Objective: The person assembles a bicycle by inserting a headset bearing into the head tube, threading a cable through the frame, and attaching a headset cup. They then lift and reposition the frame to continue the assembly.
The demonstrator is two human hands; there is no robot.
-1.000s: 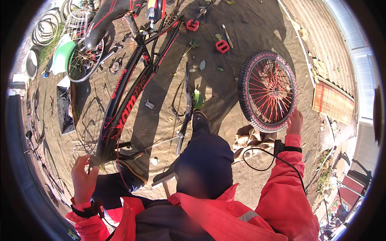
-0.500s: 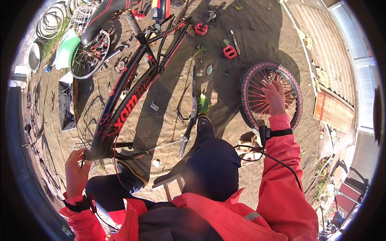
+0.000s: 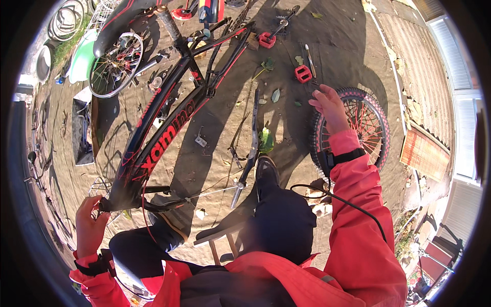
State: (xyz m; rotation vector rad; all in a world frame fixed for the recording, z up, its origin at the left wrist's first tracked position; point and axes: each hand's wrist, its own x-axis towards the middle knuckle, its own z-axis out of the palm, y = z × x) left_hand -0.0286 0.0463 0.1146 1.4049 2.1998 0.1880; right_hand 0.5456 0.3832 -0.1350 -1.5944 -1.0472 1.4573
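Observation:
A black bicycle frame (image 3: 171,115) with red lettering and stripes stands at left, its saddle (image 3: 120,23) toward the top. My left hand (image 3: 91,222) is at the frame's near end, thumb and fingers closed round the dark end piece. My right hand (image 3: 330,110) hovers over the left rim of a wheel (image 3: 381,138) with red spokes and a red-checked tyre. Its fingers reach up and left, slightly apart, and nothing shows in them. Just beyond the fingertips are a red pedal (image 3: 303,74) and a toothbrush-like stick (image 3: 310,60).
A dark bent handlebar-like bar (image 3: 250,148) lies before my foot. A crank with a red pedal (image 3: 267,40) is at the top. Another wheel (image 3: 116,65) stands beside a green tub (image 3: 84,56). Orange slatted board (image 3: 427,153) at right; low wooden stool (image 3: 220,236) by my legs.
My right hand has moved from over the wheel's spokes to the upper left, toward the red pedal. My left hand stays at the frame's end. The view has shifted slightly.

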